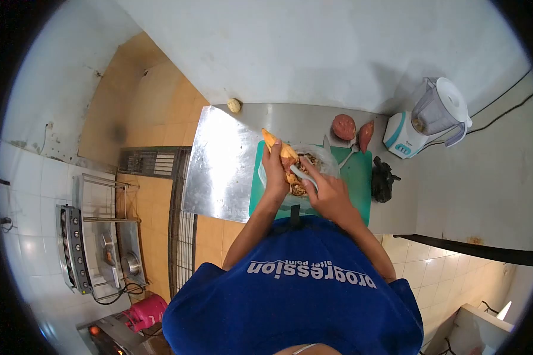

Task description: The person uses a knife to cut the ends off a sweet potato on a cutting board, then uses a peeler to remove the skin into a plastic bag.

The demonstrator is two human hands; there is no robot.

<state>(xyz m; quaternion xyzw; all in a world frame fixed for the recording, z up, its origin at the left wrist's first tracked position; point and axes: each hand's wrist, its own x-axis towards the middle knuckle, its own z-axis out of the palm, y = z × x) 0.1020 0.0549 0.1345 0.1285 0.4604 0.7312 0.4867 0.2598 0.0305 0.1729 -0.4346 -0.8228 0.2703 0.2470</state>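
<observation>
My left hand (275,170) is closed around a partly peeled sweet potato (270,140), its orange flesh bare at the far end and some reddish skin left nearer me. My right hand (330,194) grips a pale-handled peeling tool (302,176) against the sweet potato's near side; its working edge is too small to make out. Beneath both hands, a clear plastic bag (333,167) filled with peelings (314,155) lies on a green cutting board (356,188).
Two unpeeled sweet potatoes, a round one (343,126) and a slim one (366,136), lie by the wall near a spoon (350,155). A black plastic bag (384,180) and a blender (423,118) stand rightward. A small pale round item (234,105) sits at the steel table's (216,160) back edge.
</observation>
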